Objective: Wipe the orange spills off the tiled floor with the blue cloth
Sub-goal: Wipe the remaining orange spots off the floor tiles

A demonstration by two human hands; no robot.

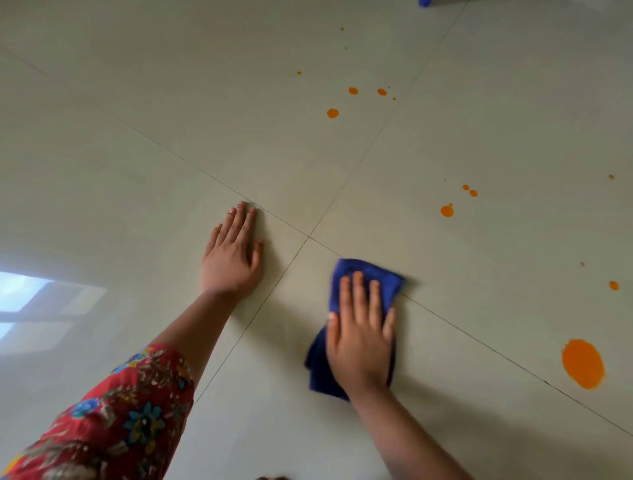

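Pale, glossy tiles cover the floor (342,68), with thin dark grout lines crossing just ahead of the person's hands. A window's bright reflection (24,298) shines on the tiles at the left. Orange spills dot the floor: a large oval blot (583,364) at the right, well apart from the cloth, smaller drops (446,211) further up on that side, and a scatter of spots (332,113) higher up near a grout line. Something small and blue (424,2) peeks in at the top edge; I cannot tell what it is.

The blue cloth (363,274) lies flat on the floor, its long axis running from the person's side up and slightly right, its far end just touching a grout line. The right hand (359,342) presses on it, fingers straight and spread, not curled round it. The left hand (231,255) rests palm-down on bare tile beside the grout crossing, fingers straight. A red flowered sleeve (120,418) covers that arm.
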